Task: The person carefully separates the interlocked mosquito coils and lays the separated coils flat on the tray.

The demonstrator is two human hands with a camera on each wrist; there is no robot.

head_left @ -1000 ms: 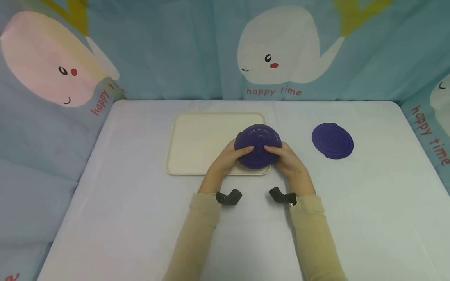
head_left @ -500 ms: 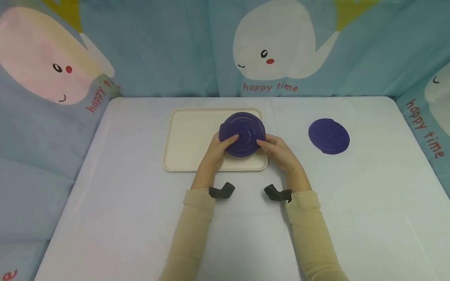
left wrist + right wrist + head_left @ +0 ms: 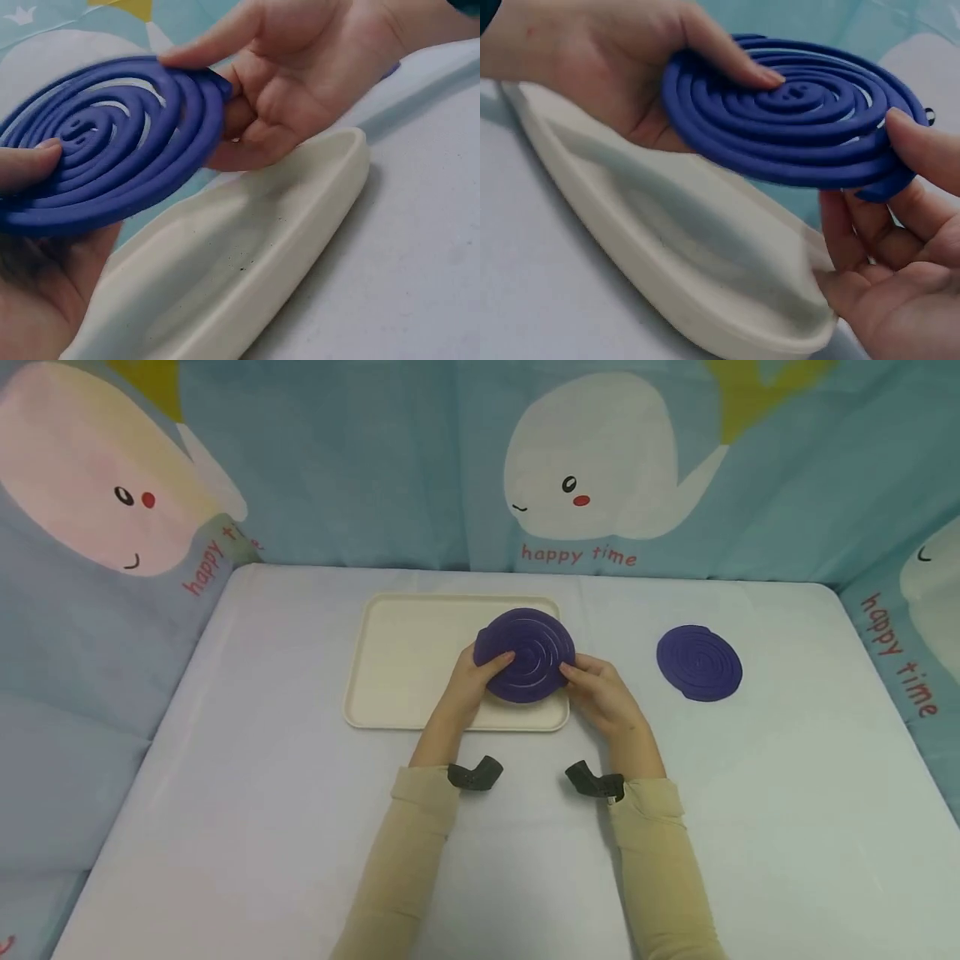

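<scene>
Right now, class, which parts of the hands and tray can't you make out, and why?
Head view: the held spiral hides fingers of the left hand and part of the tray.
Left wrist view: the bottom edge cuts off part of the tray; its dark specks are too small to identify.
Right wrist view: the right edge cuts off part of the right hand.

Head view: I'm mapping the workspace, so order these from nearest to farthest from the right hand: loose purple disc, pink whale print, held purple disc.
1. Held purple disc: touching the right hand, on its left.
2. Loose purple disc: on the table, to the hand's right.
3. Pink whale print: on the curtain, far left.
</scene>
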